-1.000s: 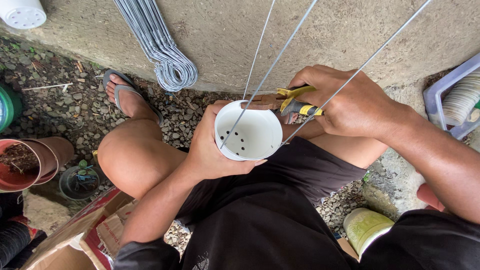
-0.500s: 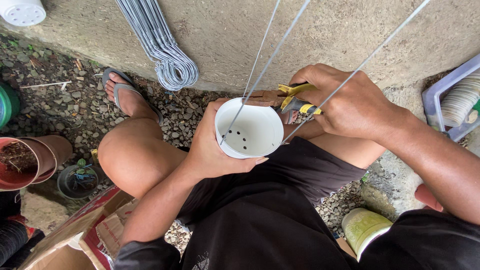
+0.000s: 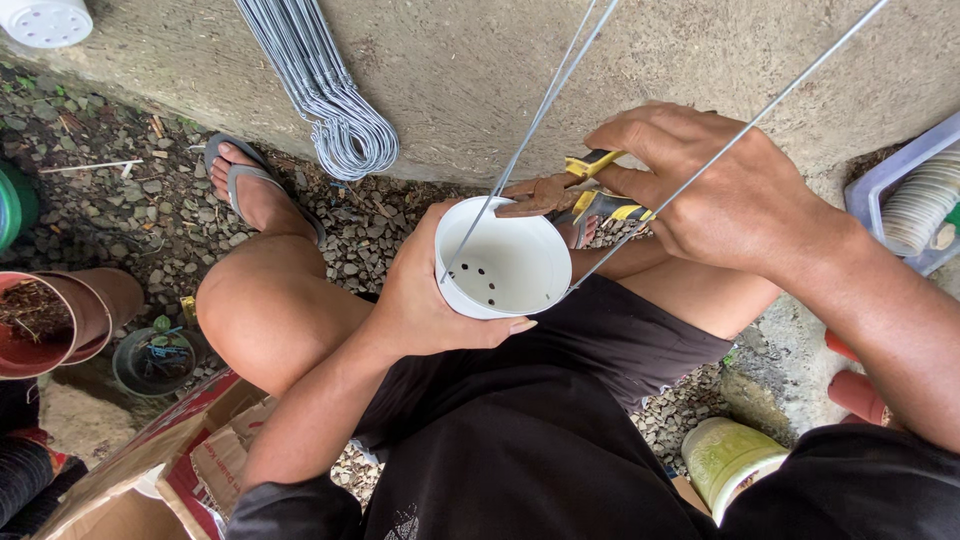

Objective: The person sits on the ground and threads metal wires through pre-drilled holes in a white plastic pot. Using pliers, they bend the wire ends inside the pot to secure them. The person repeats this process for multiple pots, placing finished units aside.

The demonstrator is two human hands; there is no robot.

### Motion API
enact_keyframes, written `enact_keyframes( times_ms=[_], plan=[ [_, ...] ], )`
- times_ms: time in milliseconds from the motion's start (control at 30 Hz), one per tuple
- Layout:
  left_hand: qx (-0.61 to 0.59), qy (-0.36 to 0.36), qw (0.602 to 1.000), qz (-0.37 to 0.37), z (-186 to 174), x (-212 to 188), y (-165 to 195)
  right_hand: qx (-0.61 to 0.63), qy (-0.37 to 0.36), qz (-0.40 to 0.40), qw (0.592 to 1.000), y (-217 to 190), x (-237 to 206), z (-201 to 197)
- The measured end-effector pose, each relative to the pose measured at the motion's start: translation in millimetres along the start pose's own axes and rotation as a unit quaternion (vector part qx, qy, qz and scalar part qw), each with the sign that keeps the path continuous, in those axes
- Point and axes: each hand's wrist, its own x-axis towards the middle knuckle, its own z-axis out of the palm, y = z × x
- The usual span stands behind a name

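My left hand [image 3: 425,300] grips a small white plastic pot [image 3: 505,262] with drain holes in its bottom, held over my lap. Three thin metal wires [image 3: 540,110] rise from the pot's rim toward the top of the view. My right hand [image 3: 715,190] holds pliers [image 3: 560,190] with yellow and black handles, their jaws at the pot's far rim where a wire meets it.
A bundle of bent wire hangers [image 3: 335,110] lies on the concrete slab [image 3: 470,60]. Brown pots [image 3: 55,320] stand at left on gravel, cardboard [image 3: 150,470] at lower left. A bin of stacked white pots [image 3: 915,205] sits at right, a green-lidded container [image 3: 730,460] below.
The pot and both hands have stayed nearly still; the view has shifted slightly, nothing taken or let go.
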Motion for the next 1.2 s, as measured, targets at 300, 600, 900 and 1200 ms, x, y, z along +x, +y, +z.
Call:
enact_keyframes(
  times_ms=[300, 600, 900, 1200],
  plan=[
    [-0.005, -0.015, 1.000, -0.017, -0.9, -0.7, -5.7, -0.026, -0.014, -0.014, 0.999, 0.4, -1.3, 5.4],
    [-0.004, -0.029, 0.999, -0.016, -3.0, 1.1, -2.9, -0.020, -0.024, -0.003, 0.999, 0.1, -4.5, 5.7],
    [-0.025, -0.038, 0.998, -0.044, -8.6, -1.2, -1.7, 0.142, -0.078, 0.045, 0.986, 9.4, -16.3, 0.5],
    [0.021, -0.054, 0.998, -0.034, -1.0, 3.6, -2.5, 0.078, -0.059, 0.037, 0.995, 6.7, -26.1, 6.3]
  ],
)
